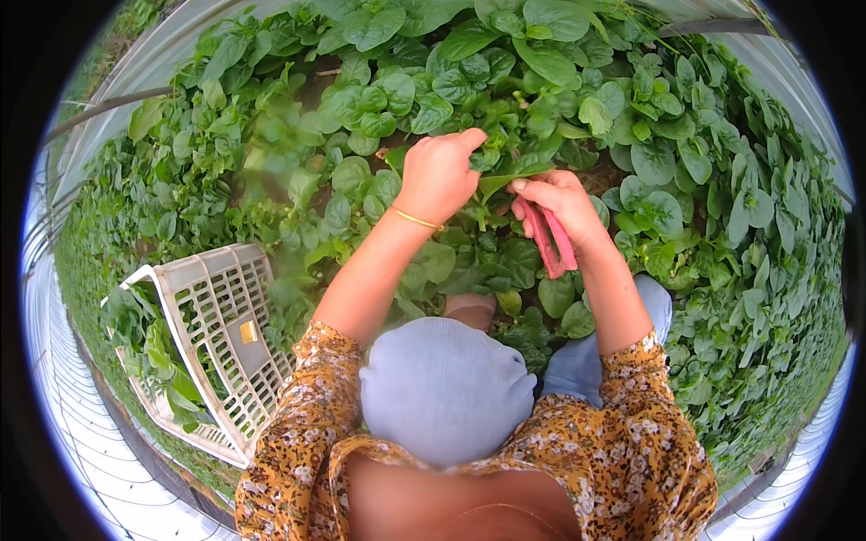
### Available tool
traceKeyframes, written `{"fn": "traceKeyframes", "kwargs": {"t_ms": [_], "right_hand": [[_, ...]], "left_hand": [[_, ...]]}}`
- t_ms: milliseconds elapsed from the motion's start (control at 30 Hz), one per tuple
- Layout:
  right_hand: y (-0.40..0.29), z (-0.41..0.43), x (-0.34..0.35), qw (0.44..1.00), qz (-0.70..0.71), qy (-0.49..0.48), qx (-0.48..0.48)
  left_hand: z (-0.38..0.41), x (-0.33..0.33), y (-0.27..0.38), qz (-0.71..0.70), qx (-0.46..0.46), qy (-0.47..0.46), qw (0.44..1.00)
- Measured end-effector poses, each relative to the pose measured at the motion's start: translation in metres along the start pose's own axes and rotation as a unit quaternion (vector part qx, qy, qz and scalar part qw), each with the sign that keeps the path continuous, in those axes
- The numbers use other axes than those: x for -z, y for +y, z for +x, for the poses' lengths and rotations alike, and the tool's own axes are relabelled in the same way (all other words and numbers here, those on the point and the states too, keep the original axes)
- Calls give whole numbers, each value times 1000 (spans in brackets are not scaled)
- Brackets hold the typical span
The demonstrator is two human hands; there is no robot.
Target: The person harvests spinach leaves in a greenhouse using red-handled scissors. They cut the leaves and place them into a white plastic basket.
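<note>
My left hand (441,172), with a thin gold bangle at its wrist, is closed on a bunch of leafy green shoots (499,145) at the upper middle. To its right my right hand (556,206) holds a small tool with pink-red handles (551,243) in its palm, the handles pointing down towards me. Thumb and fingertips of that hand touch the edge of a broad green leaf (517,177) beside the bunch. The tool's working end is hidden by the hand and foliage.
A white slatted plastic crate (223,338) with picked leaves (159,351) stands tilted at left. Dense leafy plants (731,203) surround my bent knee (446,385) and my foot (470,310). Curved hoops (108,108) and plastic sheeting (788,88) edge the bed.
</note>
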State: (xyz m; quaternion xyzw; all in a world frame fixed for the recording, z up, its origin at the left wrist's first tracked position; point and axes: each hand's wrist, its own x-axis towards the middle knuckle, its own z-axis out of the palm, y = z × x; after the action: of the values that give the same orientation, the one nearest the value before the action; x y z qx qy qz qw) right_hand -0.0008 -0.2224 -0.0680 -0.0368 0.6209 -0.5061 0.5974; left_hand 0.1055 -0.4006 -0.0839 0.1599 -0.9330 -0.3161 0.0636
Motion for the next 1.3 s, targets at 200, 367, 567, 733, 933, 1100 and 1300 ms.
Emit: {"fn": "traceKeyframes", "kwargs": {"t_ms": [200, 367, 567, 733, 933, 1100, 1300], "right_hand": [[1, -10, -15, 998, 44, -42, 24], [-20, 46, -21, 995, 63, 14, 74], [-31, 57, -41, 999, 21, -37, -14], [-17, 64, -26, 976, 204, -56, -46], [-28, 88, -29, 980, 183, -47, -61], [-24, 45, -18, 975, 205, -79, 23], [-12, -73, 70, 963, 230, -32, 138]], "left_hand": [[-31, 44, -11, -79, -11, 20, 997], [15, 72, -2, 187, -123, -12, 975], [61, 50, -37, 258, -154, -101, 948], [43, 36, -53, 240, -128, -56, 961], [26, 29, -60, 199, -173, 23, 964], [18, 41, -94, 45, -152, 78, 984], [-24, 99, -66, -398, 101, 104, 906]]}}
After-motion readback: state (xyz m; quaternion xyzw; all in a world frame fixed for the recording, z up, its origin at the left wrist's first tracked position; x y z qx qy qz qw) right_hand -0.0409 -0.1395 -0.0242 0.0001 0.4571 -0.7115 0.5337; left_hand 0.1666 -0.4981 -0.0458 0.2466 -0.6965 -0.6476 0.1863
